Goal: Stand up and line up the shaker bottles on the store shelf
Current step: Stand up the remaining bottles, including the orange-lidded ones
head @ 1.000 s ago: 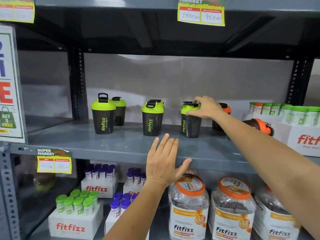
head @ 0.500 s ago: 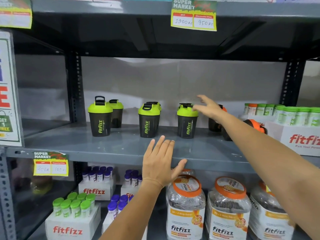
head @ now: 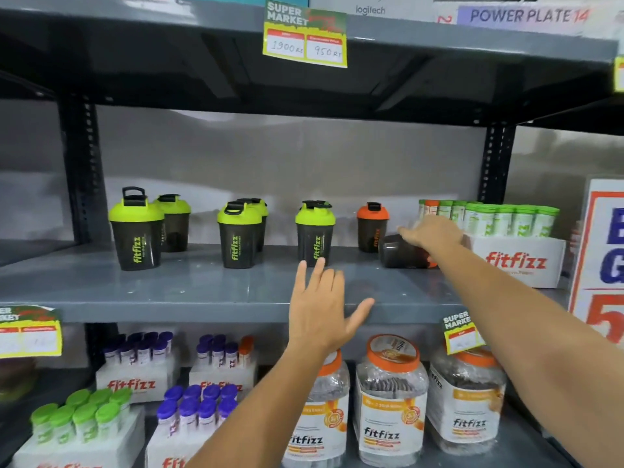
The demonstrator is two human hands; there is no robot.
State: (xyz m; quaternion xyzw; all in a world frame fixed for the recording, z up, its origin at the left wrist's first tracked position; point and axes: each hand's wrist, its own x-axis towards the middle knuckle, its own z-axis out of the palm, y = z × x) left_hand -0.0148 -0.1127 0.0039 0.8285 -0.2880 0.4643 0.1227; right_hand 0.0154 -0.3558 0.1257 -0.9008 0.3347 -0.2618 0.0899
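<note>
Our right hand (head: 430, 233) reaches over the toppled smoky translucent shaker bottle (head: 403, 255), grip hidden from us, while our left hand (head: 322, 304), fingers spread and holding nothing, hovers by the smooth grey metal shelf (head: 189, 292), with upright round green-lidded bottles (head: 136, 231) leftward.

Upright shakers (head: 238, 234) in pairs along shelf (head: 189, 292); toppled shaker (head: 403, 255) right of them, just left of tube box (head: 516, 261).

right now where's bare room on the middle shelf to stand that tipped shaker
Bare shelf runs along the front edge. Another gap lies between the third green-lid shaker and the orange-lid shaker. Crowded at right: the tipped shaker lies beside the fitfizz box.
</note>
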